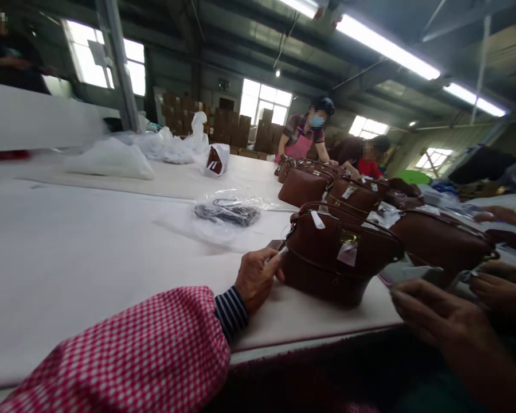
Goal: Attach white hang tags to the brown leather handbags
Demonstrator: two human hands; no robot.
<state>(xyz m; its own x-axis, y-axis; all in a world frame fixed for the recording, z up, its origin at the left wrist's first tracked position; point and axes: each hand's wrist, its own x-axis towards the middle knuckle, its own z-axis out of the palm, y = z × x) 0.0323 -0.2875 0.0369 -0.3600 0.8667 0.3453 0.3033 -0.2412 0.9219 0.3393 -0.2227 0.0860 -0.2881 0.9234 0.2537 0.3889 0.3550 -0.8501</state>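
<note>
As the left fingers (pixel 270 268) pinch a pale strip (pixel 281 253), the bag (pixel 322 272) beside them looks soft, light, best gripped by its handle (pixel 327 203).

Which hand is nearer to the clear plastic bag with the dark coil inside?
Left. The left hand is in front of the clear plastic bag, at the left end of the brown handbag. Whether the right hand shows is unclear; the hands at far right lie farther off.

The white bench (pixel 112 241) carries a brown handbag (pixel 322 258) upright near its front edge, with more bags (pixel 305 184) behind it. To their left lie a clear plastic packet (pixel 227 215), a partly wrapped brown item (pixel 216 159) and crumpled white plastic (pixel 167 144).
</note>
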